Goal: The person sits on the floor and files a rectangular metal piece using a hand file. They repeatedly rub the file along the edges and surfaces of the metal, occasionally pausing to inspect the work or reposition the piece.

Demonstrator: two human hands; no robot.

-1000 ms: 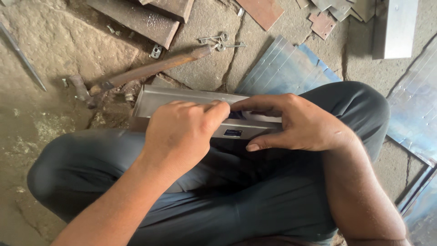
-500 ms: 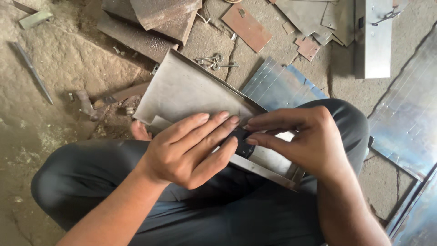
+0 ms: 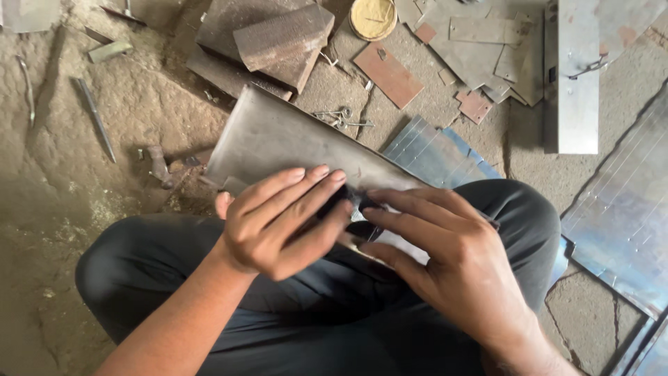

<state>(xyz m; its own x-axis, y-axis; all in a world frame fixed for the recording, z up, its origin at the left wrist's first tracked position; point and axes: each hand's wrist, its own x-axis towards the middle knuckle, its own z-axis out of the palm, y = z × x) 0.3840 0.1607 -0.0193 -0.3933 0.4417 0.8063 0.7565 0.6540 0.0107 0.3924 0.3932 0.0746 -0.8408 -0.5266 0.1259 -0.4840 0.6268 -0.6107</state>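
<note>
The grey sheet-metal piece [image 3: 278,139] rests on the person's lap, tilted toward the floor. Left hand [image 3: 278,223] and right hand [image 3: 452,257] both press on its near edge, fingers closed around a small dark part [image 3: 346,200]. Scrap plates [image 3: 487,49] lie beyond.

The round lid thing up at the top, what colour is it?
Yellow, the round lid on the ground; seen in the head view.

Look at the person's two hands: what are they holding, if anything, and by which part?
Both hands hold a grey sheet-metal piece across the lap by its near end: left hand lies flat over it, right hand fingers pinch its edge.
</note>
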